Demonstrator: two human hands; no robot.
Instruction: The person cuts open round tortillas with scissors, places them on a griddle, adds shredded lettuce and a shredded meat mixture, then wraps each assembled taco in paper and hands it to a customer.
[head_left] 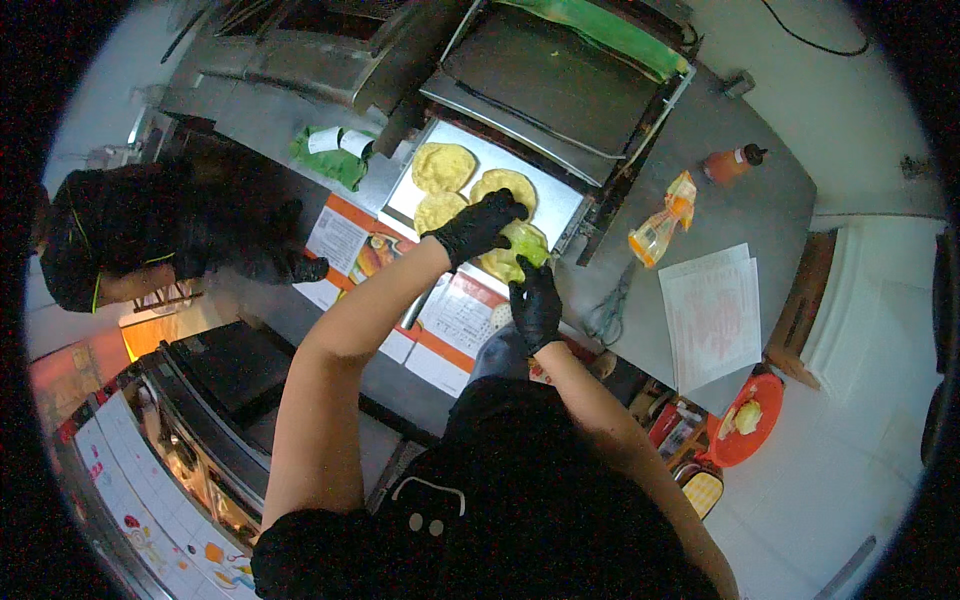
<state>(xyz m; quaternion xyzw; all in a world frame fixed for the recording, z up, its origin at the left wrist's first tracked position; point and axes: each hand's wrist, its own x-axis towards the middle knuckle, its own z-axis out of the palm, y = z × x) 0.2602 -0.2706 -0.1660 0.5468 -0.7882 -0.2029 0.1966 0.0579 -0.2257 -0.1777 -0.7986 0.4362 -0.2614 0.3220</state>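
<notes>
My left hand (478,225) arches over the tray (558,205), fingers curled beside the lettuce (528,240); I can't tell whether they pinch any of it. My right hand (535,303) meets the lettuce at the edge nearest me, fingers slightly parted; whether they grip, I can't tell either. The lettuce lies on the bread (495,266) nearest me on the tray, beside three other breads (442,167). I'd do best to spread it flat, inside the rim, pressing lightly. Right of the tray are a bag (660,225), a bottle (728,165) and papers (712,315).
</notes>
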